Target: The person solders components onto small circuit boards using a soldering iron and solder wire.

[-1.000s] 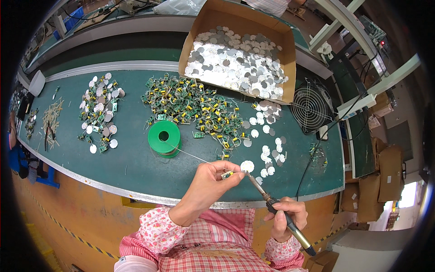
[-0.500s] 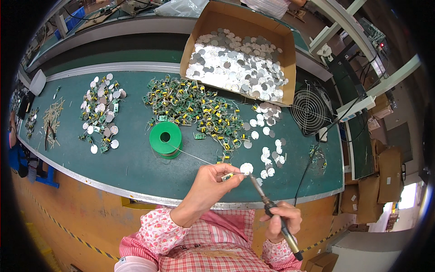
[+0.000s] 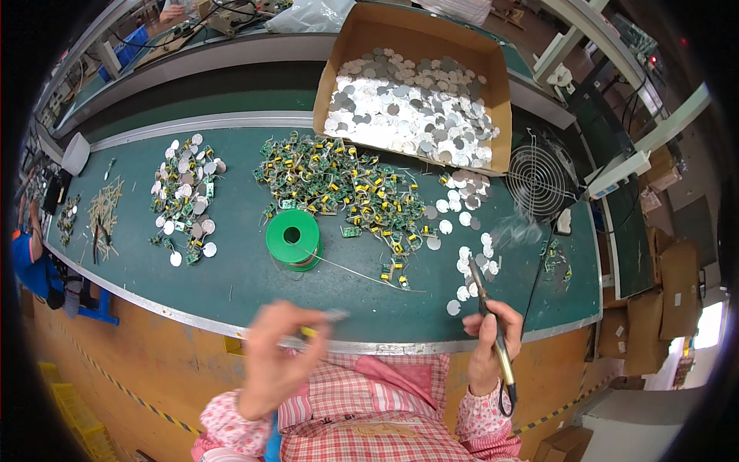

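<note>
My left hand (image 3: 281, 354), at lower centre, has its grip clamped on a small piece (image 3: 336, 315) with a yellow part and a pale end; it is likely pinched so that the pale end stays clear of the fingers; blur hides its finer shape; my right hand (image 3: 486, 353), lower right, is closed round the handle of a soldering iron (image 3: 479, 288), probably to keep clear of its hot end, which points up over loose pale discs (image 3: 487, 245); at centre, a green spool (image 3: 294, 252) stands on the table (image 3: 208, 289), its wire (image 3: 362, 275) trailing rightward, presumably for easy reach; beyond lies a heap of green boards (image 3: 339, 181) with yellow parts; a cardboard box (image 3: 419, 40) full of discs sits at upper centre, seemingly also for reach.
</note>
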`<act>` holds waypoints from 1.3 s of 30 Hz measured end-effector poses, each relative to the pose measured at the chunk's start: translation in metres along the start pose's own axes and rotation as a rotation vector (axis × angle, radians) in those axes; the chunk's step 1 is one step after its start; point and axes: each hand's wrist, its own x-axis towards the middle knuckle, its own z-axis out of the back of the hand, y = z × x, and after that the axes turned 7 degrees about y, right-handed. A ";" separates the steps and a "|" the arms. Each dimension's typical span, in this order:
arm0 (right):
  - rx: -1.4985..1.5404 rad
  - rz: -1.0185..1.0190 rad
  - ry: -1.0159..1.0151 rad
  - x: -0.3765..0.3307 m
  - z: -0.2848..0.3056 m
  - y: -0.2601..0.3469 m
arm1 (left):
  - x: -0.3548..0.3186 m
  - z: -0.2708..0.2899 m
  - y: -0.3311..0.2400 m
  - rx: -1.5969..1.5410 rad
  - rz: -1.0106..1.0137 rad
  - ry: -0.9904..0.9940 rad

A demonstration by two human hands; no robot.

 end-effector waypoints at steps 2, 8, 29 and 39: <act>0.064 -0.025 0.050 0.005 -0.008 -0.002 | 0.006 0.040 0.009 0.369 -0.098 -0.224; -0.175 0.083 0.156 0.011 -0.044 -0.024 | 0.030 0.078 0.046 0.900 0.025 -0.558; 0.323 -0.157 0.097 -0.007 -0.041 -0.011 | 0.028 -0.111 -0.014 -0.570 0.152 0.250; 0.251 -0.108 0.169 -0.013 -0.028 0.000 | 0.012 -0.107 -0.012 -0.560 0.198 0.388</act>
